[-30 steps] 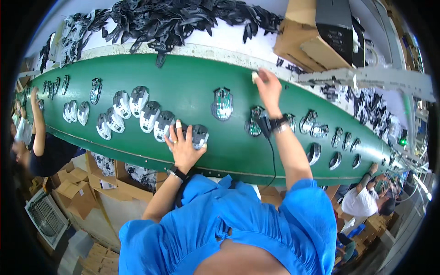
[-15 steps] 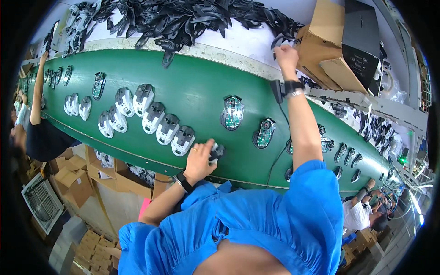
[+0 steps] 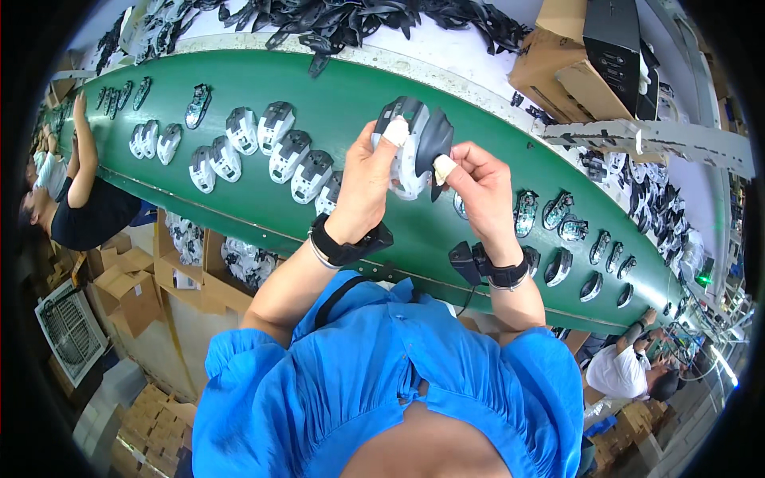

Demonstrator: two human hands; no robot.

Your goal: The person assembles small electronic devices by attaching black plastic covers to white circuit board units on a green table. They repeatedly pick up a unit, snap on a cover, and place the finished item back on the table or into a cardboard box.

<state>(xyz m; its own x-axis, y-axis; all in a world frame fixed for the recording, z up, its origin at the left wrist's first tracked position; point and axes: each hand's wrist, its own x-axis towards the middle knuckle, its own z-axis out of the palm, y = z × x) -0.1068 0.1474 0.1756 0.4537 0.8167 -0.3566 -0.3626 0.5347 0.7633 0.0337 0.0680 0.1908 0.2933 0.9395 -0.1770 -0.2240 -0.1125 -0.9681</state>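
Mouse shell (image 3: 409,162) between part-open left fingers (image 3: 383,152)

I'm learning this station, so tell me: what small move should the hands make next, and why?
Perhaps the right hand should press the black side piece against the grey-and-white mouse shell: the left hand holds the shell, the right pinches the piece at the shell's right side, and whether it is fully seated cannot be told.

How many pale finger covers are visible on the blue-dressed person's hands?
2: the left thumb's cover and the right thumb's cover. Others may be hidden behind the held mouse shell.
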